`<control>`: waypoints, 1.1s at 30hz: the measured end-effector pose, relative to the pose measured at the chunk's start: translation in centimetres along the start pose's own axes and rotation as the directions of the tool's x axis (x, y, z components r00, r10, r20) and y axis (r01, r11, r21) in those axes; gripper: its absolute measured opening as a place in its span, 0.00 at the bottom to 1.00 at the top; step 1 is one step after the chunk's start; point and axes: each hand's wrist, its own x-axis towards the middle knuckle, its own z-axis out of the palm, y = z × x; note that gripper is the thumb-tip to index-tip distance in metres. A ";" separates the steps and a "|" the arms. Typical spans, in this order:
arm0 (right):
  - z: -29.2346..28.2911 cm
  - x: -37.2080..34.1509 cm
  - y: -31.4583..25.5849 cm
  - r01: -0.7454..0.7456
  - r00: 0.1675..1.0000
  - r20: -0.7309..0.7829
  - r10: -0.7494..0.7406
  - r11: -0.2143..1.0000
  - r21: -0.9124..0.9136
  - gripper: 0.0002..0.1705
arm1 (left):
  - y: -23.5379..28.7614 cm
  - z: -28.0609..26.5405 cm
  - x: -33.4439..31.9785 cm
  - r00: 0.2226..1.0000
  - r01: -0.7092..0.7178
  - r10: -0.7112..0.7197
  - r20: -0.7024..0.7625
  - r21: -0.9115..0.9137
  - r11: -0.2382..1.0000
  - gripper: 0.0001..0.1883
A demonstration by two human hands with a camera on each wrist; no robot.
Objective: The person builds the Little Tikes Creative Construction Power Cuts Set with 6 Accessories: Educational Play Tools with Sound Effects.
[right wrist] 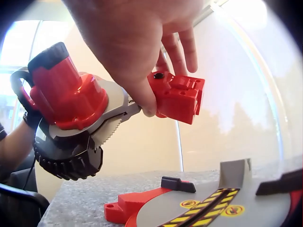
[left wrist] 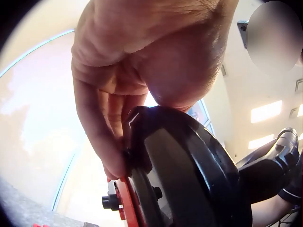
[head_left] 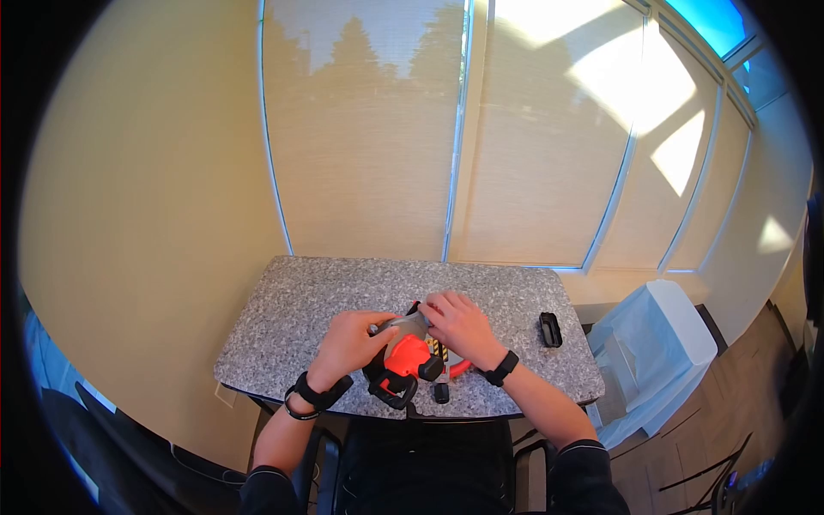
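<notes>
A toy miter saw's head [head_left: 408,354], with a red motor housing [right wrist: 66,97], black handle and grey toothed blade, is held up between both hands. My left hand [head_left: 348,342] grips it around the black guard [left wrist: 189,161], fingertips curled over the blade side. With thumb and fingers, my right hand [head_left: 463,328] pinches the red hinge block [right wrist: 182,98] at the end of the saw arm. Below, the saw's base [right wrist: 163,204] lies on the table; it has a grey round plate, a yellow-and-black striped slot and a red rim. The block is raised above the base.
A speckled grey table [head_left: 300,300] stands against shaded windows. Toward its right edge lies a small black tray-like part [head_left: 550,330]. Near the front edge sits a small black piece [head_left: 441,393]. A bin draped in pale blue plastic [head_left: 652,343] stands right of the table.
</notes>
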 end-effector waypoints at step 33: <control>1.5 -1.9 2.6 -0.196 0.972 -0.068 0.226 0.933 0.303 0.31 | -0.4 0.9 1.6 0.990 -0.095 0.062 -0.129 -0.267 0.959 0.21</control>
